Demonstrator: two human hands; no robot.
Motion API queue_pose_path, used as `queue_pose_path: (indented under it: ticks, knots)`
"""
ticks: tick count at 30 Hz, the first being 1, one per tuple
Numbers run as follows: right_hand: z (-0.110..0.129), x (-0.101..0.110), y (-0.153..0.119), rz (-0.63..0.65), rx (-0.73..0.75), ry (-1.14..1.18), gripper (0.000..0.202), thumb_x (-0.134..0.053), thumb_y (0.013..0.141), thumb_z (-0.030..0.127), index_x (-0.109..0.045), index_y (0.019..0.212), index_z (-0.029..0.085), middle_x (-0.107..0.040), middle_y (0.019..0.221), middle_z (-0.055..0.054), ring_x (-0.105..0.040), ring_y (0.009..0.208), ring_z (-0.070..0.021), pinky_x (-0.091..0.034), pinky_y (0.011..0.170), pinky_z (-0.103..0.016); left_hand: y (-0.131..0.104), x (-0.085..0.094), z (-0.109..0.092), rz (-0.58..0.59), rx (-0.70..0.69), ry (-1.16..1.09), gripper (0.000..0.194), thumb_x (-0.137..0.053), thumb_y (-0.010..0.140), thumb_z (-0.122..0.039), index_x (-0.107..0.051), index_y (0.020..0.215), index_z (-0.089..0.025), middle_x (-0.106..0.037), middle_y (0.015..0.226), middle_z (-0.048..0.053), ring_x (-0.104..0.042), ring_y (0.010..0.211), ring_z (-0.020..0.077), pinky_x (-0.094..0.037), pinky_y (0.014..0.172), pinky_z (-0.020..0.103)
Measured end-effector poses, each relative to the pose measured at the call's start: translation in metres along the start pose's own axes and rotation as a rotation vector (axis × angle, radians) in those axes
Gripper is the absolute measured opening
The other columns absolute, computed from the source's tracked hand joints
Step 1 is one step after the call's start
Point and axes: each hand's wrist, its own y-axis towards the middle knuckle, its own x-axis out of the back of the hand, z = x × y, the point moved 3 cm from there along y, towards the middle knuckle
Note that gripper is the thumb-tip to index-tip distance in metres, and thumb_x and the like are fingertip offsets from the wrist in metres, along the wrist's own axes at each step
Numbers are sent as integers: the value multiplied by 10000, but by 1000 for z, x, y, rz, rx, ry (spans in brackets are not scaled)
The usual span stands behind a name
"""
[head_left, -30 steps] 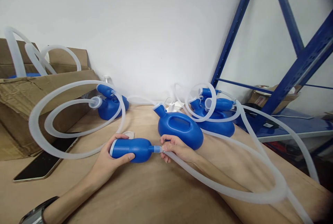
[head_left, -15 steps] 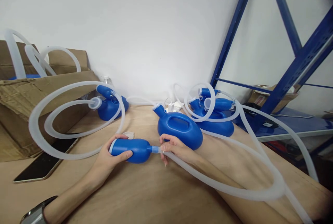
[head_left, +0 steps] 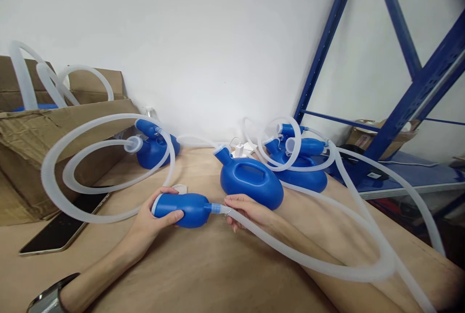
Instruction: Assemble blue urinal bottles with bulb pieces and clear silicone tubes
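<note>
I have the blue bulb-shaped piece (head_left: 191,210) lying level in my left hand (head_left: 155,215), its pale rim tucked into the palm. Those fingers are spread only as wide as its body, thumb along the near side, the others curled over the far side, holding it firmly. The piece looks smooth and rounded, narrowing toward my right fingers into a spout with a translucent hose end sleeved over it.

My right hand (head_left: 250,211) is at that joint, its fingers part-way open around the ribbed hose (head_left: 327,270) and touching it; I can't tell whether they pinch. From there the hose loops rightward over my forearm.

Just beyond the right fingers sits a blue jug (head_left: 250,191), and behind it another blue jug (head_left: 305,179) among coiled hoses. A white disc (head_left: 181,188) lies just past my left fingertips. Farther left are a phone (head_left: 60,233) and a cardboard box (head_left: 72,121).
</note>
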Motion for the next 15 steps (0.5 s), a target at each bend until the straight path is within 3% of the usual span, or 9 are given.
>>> queue_pose_path:
  ticks: [4,7,12,15]
  knots:
    - [-5,-3,-1,148,-122,8,331,-645,919,467,-682,990,146,-759,877,-91,-720,698,-152,-550,664,-256,-1,-2,0,-9,4,-16,593,-832,614,-550,-576,1040,-227,-666,893,23,-659,780,229,-568,651,312]
    - [-7,-5,-2,237,-164,14,335,-638,910,440,-696,1004,124,-761,857,-94,-725,676,-148,-536,636,-239,-2,-3,-1,-32,-2,-30,594,-828,610,-553,-579,1039,-225,-663,913,27,-659,789,229,-564,644,306]
    - [1,-4,-5,100,-103,47,229,-645,921,371,-679,934,146,-685,676,-1,-615,536,-99,-484,526,-208,-2,-2,-2,-14,9,-40,593,-837,599,-551,-595,1030,-225,-667,916,34,-661,780,232,-563,657,321]
    - [4,-5,-7,112,-125,37,236,-576,972,366,-661,953,147,-633,623,19,-547,470,-94,-424,463,-205,-3,-3,-3,-12,11,-49,562,-839,606,-541,-607,1019,-239,-675,920,25,-659,784,227,-555,667,315]
